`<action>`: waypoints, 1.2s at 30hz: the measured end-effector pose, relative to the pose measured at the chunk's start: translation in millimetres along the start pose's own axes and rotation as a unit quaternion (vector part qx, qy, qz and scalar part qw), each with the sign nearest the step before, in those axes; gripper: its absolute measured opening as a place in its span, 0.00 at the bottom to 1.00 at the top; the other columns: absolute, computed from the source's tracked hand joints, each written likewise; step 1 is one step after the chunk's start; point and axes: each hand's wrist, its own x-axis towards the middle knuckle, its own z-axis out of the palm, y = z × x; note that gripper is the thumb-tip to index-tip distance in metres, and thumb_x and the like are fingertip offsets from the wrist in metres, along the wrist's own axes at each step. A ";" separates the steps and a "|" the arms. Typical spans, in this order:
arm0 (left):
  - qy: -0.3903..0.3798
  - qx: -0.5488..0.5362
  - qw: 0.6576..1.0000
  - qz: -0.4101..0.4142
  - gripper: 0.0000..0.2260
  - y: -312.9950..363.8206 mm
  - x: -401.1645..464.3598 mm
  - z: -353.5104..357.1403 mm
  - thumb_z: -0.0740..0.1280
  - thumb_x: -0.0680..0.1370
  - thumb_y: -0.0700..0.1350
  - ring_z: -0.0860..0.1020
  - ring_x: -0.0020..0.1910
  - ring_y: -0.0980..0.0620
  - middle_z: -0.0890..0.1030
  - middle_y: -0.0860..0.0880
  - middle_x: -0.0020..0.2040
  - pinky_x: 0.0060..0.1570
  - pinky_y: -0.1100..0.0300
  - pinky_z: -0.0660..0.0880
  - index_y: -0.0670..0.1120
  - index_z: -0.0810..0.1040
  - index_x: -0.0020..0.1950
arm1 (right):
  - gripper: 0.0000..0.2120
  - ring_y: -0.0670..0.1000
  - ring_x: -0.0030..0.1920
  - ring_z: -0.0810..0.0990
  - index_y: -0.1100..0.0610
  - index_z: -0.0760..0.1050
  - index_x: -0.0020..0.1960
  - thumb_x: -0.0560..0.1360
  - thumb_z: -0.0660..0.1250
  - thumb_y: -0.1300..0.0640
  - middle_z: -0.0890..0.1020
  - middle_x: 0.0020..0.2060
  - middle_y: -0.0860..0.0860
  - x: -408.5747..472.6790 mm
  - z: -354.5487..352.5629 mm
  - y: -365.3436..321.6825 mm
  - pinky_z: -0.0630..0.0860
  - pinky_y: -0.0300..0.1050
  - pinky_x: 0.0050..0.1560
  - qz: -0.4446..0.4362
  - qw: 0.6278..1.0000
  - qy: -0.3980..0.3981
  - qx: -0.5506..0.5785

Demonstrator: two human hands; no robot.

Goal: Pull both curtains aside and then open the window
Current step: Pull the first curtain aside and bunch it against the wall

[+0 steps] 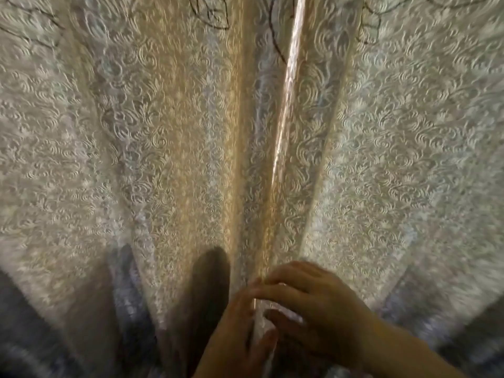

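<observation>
Two pale curtains with a swirling lace pattern hang closed and fill the view. The left curtain [152, 148] and the right curtain [395, 148] meet at a bright vertical slit [283, 126] where light comes through. At the bottom centre both hands are on that seam. My left hand [234, 334] pinches the left curtain's edge between thumb and fingers. My right hand [311, 304] curls its fingers around the right curtain's edge. The two hands touch each other. The window is hidden behind the fabric.
A dark rounded shape [210, 282] shows through the left curtain just left of my hands; I cannot tell what it is. Dark blurred areas sit at the lower left corner [24, 336] and lower right corner [474, 339], below the curtains' hems.
</observation>
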 end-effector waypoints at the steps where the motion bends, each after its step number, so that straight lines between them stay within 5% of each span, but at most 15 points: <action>1: 0.024 0.005 1.000 0.000 0.20 5.9 12.6 3.9 0.61 0.71 0.55 0.57 0.60 0.80 0.63 0.76 0.61 0.61 0.80 0.57 0.66 0.60 0.60 | 0.09 0.46 0.46 0.80 0.49 0.78 0.51 0.73 0.64 0.52 0.83 0.45 0.46 14.8 -4.9 9.6 0.77 0.42 0.53 -0.026 0.997 -0.025 -0.066; 6: 0.113 0.028 0.993 0.017 0.32 30.1 71.9 21.9 0.57 0.71 0.64 0.57 0.67 0.60 0.65 0.45 0.69 0.67 0.64 0.59 0.47 0.54 0.69 | 0.18 0.53 0.56 0.79 0.52 0.76 0.55 0.66 0.71 0.55 0.82 0.51 0.52 64.7 -36.0 44.3 0.60 0.60 0.69 -0.069 0.904 -0.208 -0.367; 9: 0.093 0.004 0.996 0.015 0.35 64.3 101.7 72.9 0.51 0.75 0.65 0.68 0.64 0.46 0.70 0.35 0.67 0.58 0.62 0.67 0.39 0.57 0.69 | 0.24 0.59 0.67 0.67 0.54 0.64 0.68 0.72 0.63 0.56 0.73 0.63 0.58 28.6 -72.0 71.4 0.46 0.65 0.71 -0.008 0.836 -0.360 -0.414; 11: 0.061 -0.015 0.998 -0.005 0.32 68.9 112.8 77.9 0.57 0.75 0.60 0.71 0.63 0.44 0.71 0.36 0.66 0.56 0.64 0.68 0.38 0.59 0.69 | 0.28 0.59 0.70 0.61 0.53 0.57 0.70 0.73 0.62 0.54 0.67 0.68 0.58 28.8 -75.5 85.2 0.44 0.66 0.71 0.025 0.823 -0.390 -0.413; 15: 0.052 0.015 0.995 0.078 0.22 64.5 125.4 86.9 0.59 0.76 0.50 0.69 0.61 0.45 0.71 0.37 0.64 0.62 0.49 0.72 0.43 0.59 0.67 | 0.21 0.59 0.68 0.64 0.55 0.63 0.68 0.75 0.59 0.56 0.71 0.66 0.57 27.8 -65.5 106.2 0.46 0.64 0.71 0.028 0.817 -0.365 -0.446; 17: 0.030 0.017 0.997 0.068 0.27 63.8 131.2 101.8 0.57 0.74 0.53 0.67 0.66 0.40 0.67 0.37 0.67 0.63 0.49 0.70 0.42 0.58 0.69 | 0.16 0.56 0.62 0.72 0.55 0.72 0.61 0.75 0.56 0.60 0.78 0.59 0.53 12.2 -65.6 124.4 0.58 0.61 0.70 0.017 0.818 -0.322 -0.476; 20: 0.034 -0.007 0.999 0.041 0.29 78.4 152.9 147.1 0.55 0.74 0.53 0.63 0.70 0.40 0.65 0.36 0.70 0.66 0.47 0.67 0.38 0.59 0.71 | 0.14 0.51 0.46 0.80 0.53 0.81 0.44 0.70 0.57 0.60 0.84 0.43 0.47 -31.1 -88.3 166.3 0.75 0.50 0.54 0.022 0.818 -0.298 -0.491; 27: 0.034 -0.115 0.991 0.063 0.21 181.1 180.9 271.6 0.55 0.79 0.52 0.60 0.71 0.54 0.60 0.48 0.74 0.66 0.60 0.63 0.51 0.60 0.71 | 0.07 0.54 0.36 0.79 0.54 0.76 0.36 0.69 0.62 0.62 0.81 0.33 0.51 -158.6 -169.2 232.6 0.77 0.50 0.46 0.001 0.869 -0.157 -0.469; 33: 0.010 -0.188 0.977 0.103 0.18 273.1 219.0 368.9 0.60 0.77 0.40 0.68 0.67 0.52 0.71 0.45 0.68 0.64 0.53 0.67 0.44 0.66 0.68 | 0.08 0.54 0.36 0.78 0.53 0.75 0.35 0.69 0.62 0.63 0.79 0.29 0.50 -248.6 -249.5 289.4 0.67 0.47 0.50 0.037 0.859 -0.080 -0.504; 36: -0.017 -0.208 0.972 0.110 0.21 306.6 235.9 409.3 0.53 0.76 0.51 0.67 0.68 0.55 0.70 0.48 0.69 0.67 0.56 0.65 0.47 0.66 0.68 | 0.08 0.54 0.34 0.77 0.53 0.76 0.35 0.66 0.64 0.65 0.79 0.29 0.49 -287.0 -280.1 321.0 0.68 0.47 0.50 0.062 0.857 -0.062 -0.507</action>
